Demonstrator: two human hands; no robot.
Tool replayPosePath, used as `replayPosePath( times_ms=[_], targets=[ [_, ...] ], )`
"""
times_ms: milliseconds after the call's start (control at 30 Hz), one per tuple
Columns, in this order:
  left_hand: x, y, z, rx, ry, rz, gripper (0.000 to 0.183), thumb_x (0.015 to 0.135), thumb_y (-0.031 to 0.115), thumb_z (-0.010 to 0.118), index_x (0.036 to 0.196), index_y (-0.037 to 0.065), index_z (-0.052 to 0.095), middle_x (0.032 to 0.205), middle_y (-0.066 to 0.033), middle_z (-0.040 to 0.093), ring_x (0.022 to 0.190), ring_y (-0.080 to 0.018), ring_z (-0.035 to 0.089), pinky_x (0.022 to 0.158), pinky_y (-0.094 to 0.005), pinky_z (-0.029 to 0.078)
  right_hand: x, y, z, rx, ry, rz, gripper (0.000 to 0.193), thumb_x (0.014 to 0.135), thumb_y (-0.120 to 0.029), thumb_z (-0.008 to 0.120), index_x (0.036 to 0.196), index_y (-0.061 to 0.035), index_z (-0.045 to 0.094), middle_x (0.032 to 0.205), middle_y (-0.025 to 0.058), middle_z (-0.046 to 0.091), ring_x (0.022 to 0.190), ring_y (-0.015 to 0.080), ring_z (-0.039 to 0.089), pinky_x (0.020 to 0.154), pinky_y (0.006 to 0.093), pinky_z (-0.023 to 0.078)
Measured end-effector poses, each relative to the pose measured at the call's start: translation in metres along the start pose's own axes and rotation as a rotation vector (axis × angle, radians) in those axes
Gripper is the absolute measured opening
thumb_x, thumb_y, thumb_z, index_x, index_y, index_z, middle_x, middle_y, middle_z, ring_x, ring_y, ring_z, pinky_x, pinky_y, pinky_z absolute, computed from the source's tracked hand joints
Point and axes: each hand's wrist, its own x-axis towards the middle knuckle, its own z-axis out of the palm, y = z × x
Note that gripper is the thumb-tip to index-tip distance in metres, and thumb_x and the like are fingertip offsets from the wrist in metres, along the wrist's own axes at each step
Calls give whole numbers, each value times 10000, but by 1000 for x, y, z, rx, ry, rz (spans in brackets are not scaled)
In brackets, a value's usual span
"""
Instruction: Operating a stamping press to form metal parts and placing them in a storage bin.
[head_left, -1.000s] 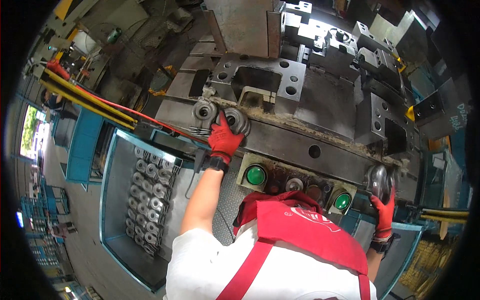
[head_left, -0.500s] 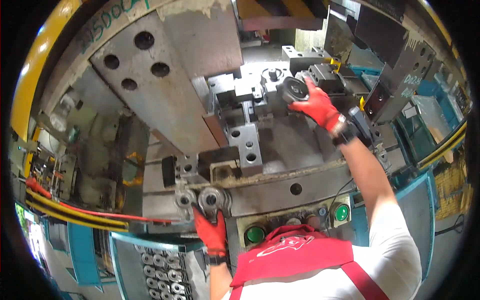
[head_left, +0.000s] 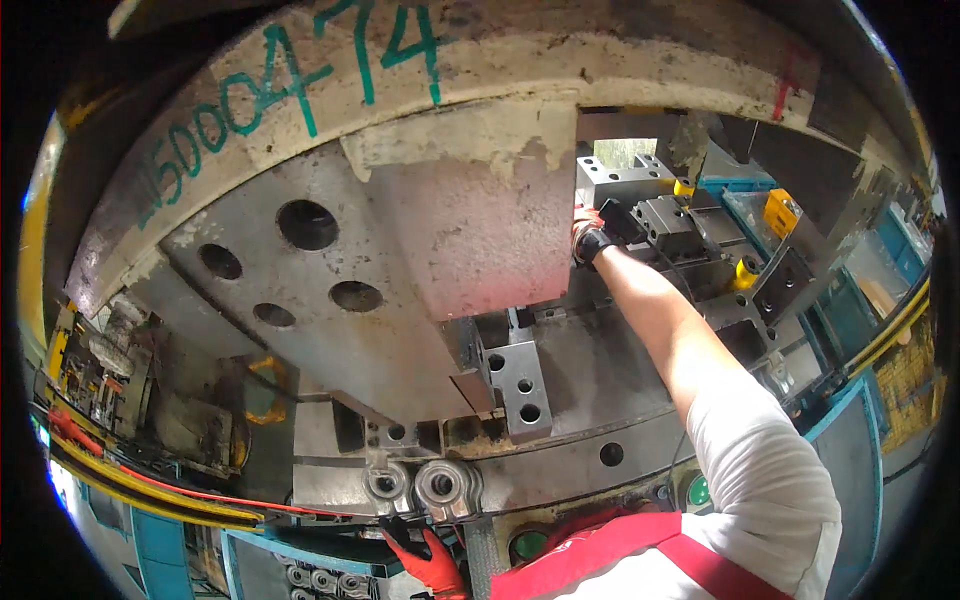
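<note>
Two ring-shaped metal parts sit side by side at the front L end of the metal ledge (head_left: 560,468): smaller ring (head_left: 403,482) on the L, bigger ring (head_left: 462,490) on the R. L hand (head_left: 432,570), red glove, is just below them nr the lower edge, pointing up, thumb & fingers spread apart. R arm (head_left: 655,315) reaches fwd & slightly L, fairly straight, into the machine; black wristband (head_left: 597,243) at the wrist. R hand (head_left: 584,232) is partly behind the big metal block (head_left: 490,225), so can't tell if its fingers are apart or clamped on smth. Further out: green button (head_left: 528,545) nr the apron, blue-rimmed bin (head_left: 300,545) lower L w/ more rings (head_left: 323,582).
</note>
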Motion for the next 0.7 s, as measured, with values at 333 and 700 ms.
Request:
replayPosePath(
  times_ms=[333, 700],
  targets=[
    [-12, -22, 2, -280, 165, 2, 577, 830, -11, 531, 1352, -7, 285, 1299, -163, 428, 1158, -235, 449, 997, -345, 336, -115, -3, -66, 85, 37, -136, 964, 688, -657, 533, 1308, 51, 321, 1350, 263, 331, 1266, 361, 308, 998, 426, 299],
    [-82, -75, -2, -388, -515, -798, 580, 846, 290, 587, 1319, 58, 345, 1246, -122, 445, 1150, -217, 418, 940, -346, 343, -421, 214, 15, 919, 170, -151, 428, 808, -45, 594, 1216, 20, 482, 1225, 133, 510, 1128, 213, 469, 978, 325, 337]
  ],
)
